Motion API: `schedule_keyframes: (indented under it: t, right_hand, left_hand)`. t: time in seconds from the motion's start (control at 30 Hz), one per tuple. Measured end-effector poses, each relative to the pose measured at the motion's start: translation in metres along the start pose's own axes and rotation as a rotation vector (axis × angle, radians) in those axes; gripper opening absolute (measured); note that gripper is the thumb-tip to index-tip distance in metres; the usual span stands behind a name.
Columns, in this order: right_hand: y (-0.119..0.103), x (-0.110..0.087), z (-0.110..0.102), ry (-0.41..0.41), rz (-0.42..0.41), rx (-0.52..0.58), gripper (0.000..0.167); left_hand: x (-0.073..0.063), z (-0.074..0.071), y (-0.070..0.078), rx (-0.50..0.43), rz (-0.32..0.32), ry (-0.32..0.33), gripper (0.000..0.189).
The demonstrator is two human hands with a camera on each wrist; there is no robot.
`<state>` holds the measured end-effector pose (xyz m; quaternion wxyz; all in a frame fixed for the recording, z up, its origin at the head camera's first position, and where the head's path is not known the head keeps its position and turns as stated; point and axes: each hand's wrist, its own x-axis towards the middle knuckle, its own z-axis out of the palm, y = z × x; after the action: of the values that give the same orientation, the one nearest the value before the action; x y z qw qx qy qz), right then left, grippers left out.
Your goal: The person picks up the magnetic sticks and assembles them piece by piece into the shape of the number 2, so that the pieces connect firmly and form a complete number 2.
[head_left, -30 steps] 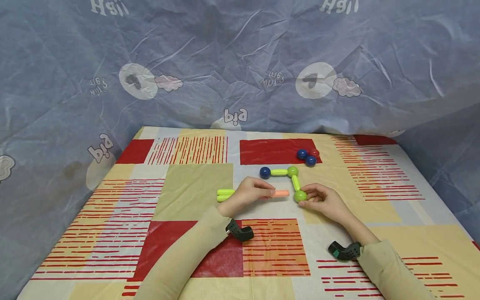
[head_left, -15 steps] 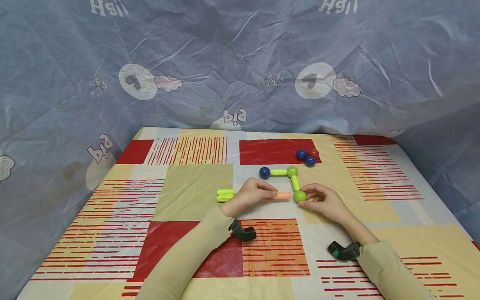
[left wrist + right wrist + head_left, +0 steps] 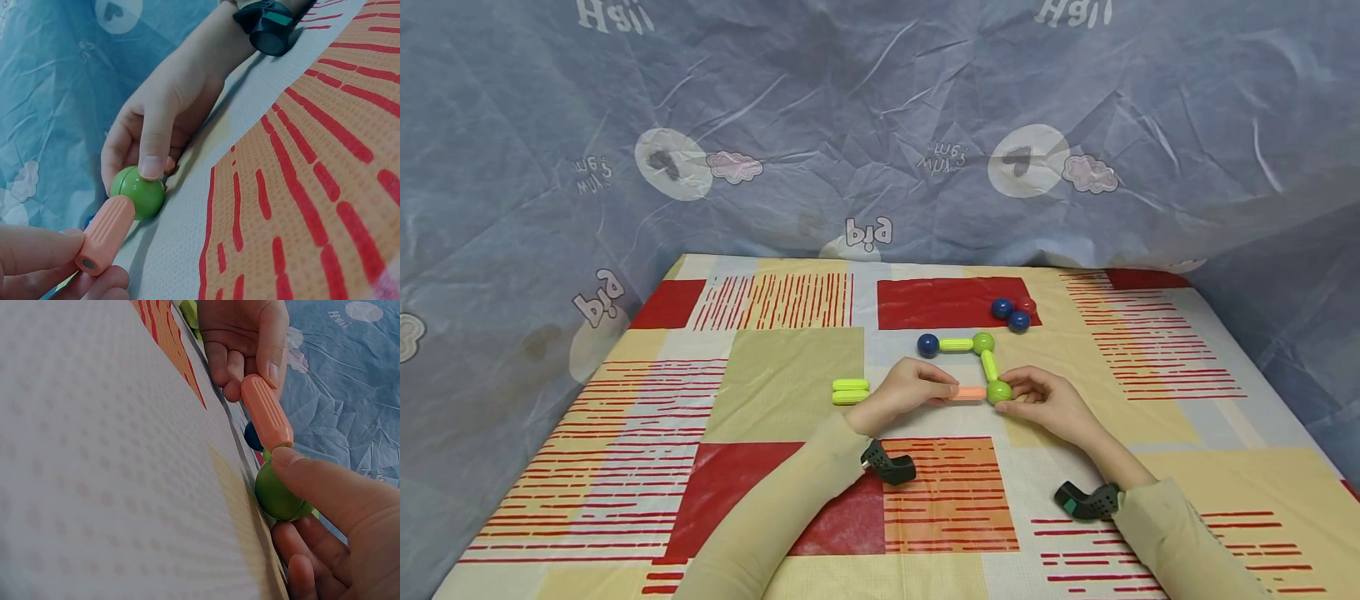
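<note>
Fingers clamped on orange rod and green ball, lime rods leftward, ball cluster beyond

Yellow-green sticks and coloured balls lie on the patterned tablecloth.

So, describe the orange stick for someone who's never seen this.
On the patterned tablecloth, look between the left hand and the right hand. The orange stick is pinched by the left hand, its free end at the green ball the right hand holds. Its color sets it apart: the other sticks are yellow-green.
</note>
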<state>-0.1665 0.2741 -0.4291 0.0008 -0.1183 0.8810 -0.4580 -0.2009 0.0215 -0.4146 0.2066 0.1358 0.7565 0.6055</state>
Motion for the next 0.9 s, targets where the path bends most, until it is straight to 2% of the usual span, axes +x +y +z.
schedule_keyframes:
  t: [0.5, 0.9]
  right_hand:
    - [0.0013, 0.0006, 0.0005, -0.002, 0.008, 0.001, 0.042]
    - [0.0024, 0.0008, 0.0007, -0.001, 0.012, 0.001, 0.042]
  left_hand:
    - [0.0009, 0.0014, -0.002, -0.011, 0.005, -0.027, 0.016]
    - [0.0018, 0.0018, -0.0019, 0.054, 0.0, -0.005, 0.015]
